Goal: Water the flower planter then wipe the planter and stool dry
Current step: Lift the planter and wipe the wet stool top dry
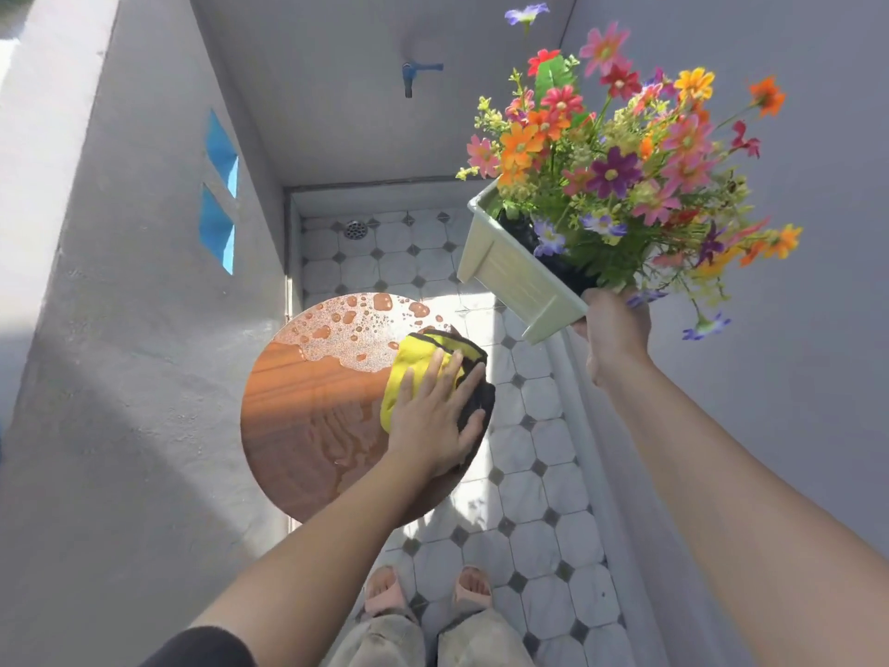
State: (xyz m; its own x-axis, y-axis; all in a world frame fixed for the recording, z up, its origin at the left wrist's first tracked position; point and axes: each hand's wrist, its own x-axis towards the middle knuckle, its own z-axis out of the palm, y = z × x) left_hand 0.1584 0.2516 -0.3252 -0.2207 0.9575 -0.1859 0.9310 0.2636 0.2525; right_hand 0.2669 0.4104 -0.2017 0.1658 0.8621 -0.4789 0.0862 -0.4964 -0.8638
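Observation:
A round brown wooden stool [308,402] stands on the tiled floor, its far part covered in water drops and puddles. My left hand [433,416] lies flat on a yellow and black cloth [413,358] pressed onto the stool's right side. My right hand [615,324] grips the near end of a pale green rectangular planter [510,276] and holds it tilted in the air, up and to the right of the stool. The planter is full of colourful flowers [620,166].
Grey walls close in on the left, back and right. A blue tap [418,72] sticks out of the back wall and a floor drain [356,229] sits below it. A raised ledge [591,450] runs along the right wall. My feet [428,594] stand behind the stool.

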